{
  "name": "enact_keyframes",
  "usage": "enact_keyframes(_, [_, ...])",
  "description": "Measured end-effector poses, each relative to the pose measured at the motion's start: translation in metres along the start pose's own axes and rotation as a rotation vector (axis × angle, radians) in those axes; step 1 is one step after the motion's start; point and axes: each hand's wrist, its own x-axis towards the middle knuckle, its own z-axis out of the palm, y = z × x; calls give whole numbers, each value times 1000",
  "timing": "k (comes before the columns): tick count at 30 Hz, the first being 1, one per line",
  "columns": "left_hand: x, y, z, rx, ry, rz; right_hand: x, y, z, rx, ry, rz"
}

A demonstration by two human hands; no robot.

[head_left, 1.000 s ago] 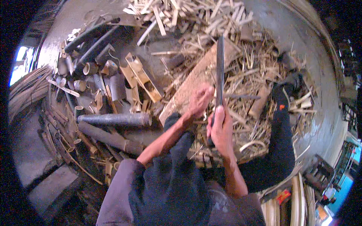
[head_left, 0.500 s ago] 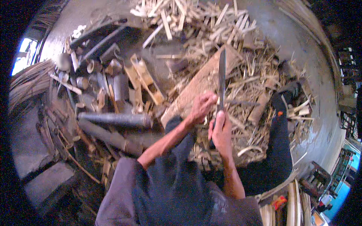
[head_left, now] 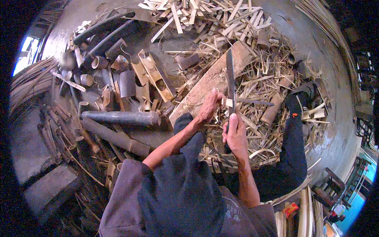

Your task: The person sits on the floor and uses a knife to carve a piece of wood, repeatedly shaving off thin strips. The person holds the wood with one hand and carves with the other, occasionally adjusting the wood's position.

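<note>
My right hand (head_left: 235,136) is wrapped round the handle of a long-bladed knife (head_left: 230,75), its dark blade pointing away from me. Between the fingers of my left hand (head_left: 208,107) is a short pale bamboo strip (head_left: 226,102), its end against the blade's left side. Right of the blade, in line with the strip, a narrow dark piece (head_left: 256,102) sticks out; whether it belongs to the strip I cannot tell. Beneath the hands a thick wooden plank (head_left: 197,93) slants from near my left foot to the far right.
Split strips (head_left: 237,19) lie heaped at the far side. Shavings (head_left: 260,83) surround the plank's right side, near my outstretched leg (head_left: 294,138). On the left are bamboo tubes (head_left: 122,117), split halves (head_left: 156,79) and a bundle of thin sticks (head_left: 33,77).
My left hand has opened out a little and the pale strip now shows against the blade. The knife has tilted slightly, its tip shifting left. My right hand has moved slightly right.
</note>
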Motion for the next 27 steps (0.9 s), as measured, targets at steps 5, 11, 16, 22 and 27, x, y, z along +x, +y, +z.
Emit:
enact_keyframes(5, [3, -31, -4, 1, 97, -86, 3, 0, 4, 36, 4, 34])
enact_keyframes(11, [3, -52, 2, -64, 156, 9, 13, 10, 7, -35, 24, 65])
enact_keyframes(16, [-3, -43, 6, 156, 182, 110, 8, 32, 6, -50, 54, 65])
enact_keyframes(22, [-27, 2, 12, 373, 244, 244, 22, 84, 6, -213, 133, -52])
enact_keyframes(27, [-65, 75, 26, 967, -18, 571, -8, 78, 10, -243, 41, -459])
